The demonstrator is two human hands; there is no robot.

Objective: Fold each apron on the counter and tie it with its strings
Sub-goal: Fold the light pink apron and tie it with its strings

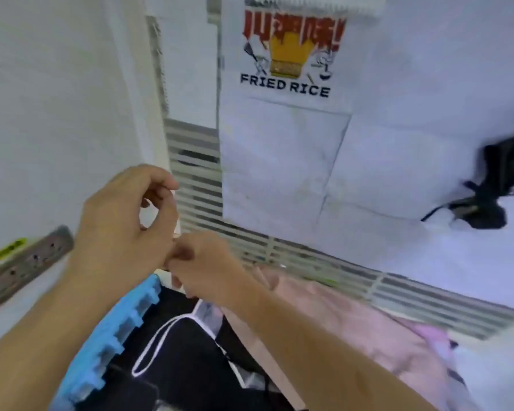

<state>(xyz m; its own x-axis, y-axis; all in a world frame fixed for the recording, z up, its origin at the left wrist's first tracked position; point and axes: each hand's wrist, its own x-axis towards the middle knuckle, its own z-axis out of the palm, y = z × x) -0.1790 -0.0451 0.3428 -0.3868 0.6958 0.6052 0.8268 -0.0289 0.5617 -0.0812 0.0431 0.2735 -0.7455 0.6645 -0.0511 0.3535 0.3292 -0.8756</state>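
Pinching something small and pale between curled fingers, your left hand (125,221) and right hand (202,268) meet just in front of you, knuckles almost touching; the blur hides whether it is the end of an apron string or a fold of cloth, so treat that as a guess. Both hands are closed around it, thumbs pressed toward forefingers, nothing spread. If this is a knot being made, keep the two ends short and taut between the hands and draw them apart evenly, so the tie seats on the bundle and does not slip loose. Below your wrists lies a dark apron (184,366) with a white string (158,342) looping across it, slack and untied; watch that the loop does not snag under your right forearm. Beside it to the right is a pink apron (353,315), rumpled and seemingly not yet folded. Farther back, a white apron (285,149) printed FRIED RICE lies flat on the white counter (428,84), with a black bundle (493,185) well apart at the right edge, which looks already tied. A slatted vent (196,179) runs between, a blue foam piece (110,339) sits at lower left, and a power strip (24,268) lies beyond it.
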